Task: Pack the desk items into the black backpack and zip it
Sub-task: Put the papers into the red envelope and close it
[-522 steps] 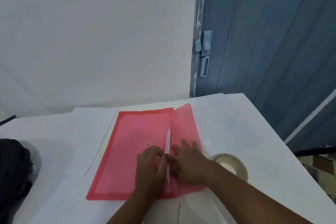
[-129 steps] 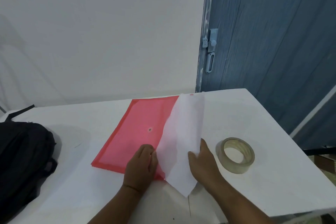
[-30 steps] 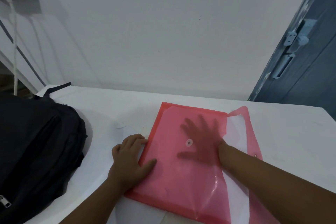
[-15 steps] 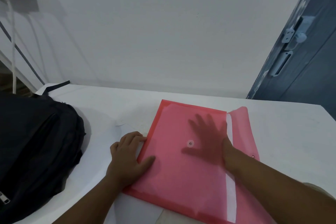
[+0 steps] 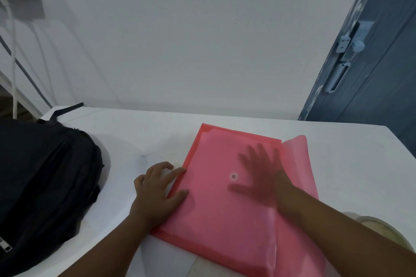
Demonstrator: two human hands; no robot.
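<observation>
While flap open, right hand (image 5: 258, 177) inside folder (image 5: 216, 216)

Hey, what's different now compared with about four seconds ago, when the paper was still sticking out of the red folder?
The white sheet has gone inside the red folder. The right hand has slid in after it, flat beneath the translucent cover. The left hand moved to the folder's left edge. The flap stays open, and the black backpack stays at the left.

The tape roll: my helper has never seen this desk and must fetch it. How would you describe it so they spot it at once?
Start at the white table and go to its near right corner, right of the pink folder. The tape roll lies there, partly hidden behind the right forearm. It is the only round, pale, see-through ring on the table.
</observation>
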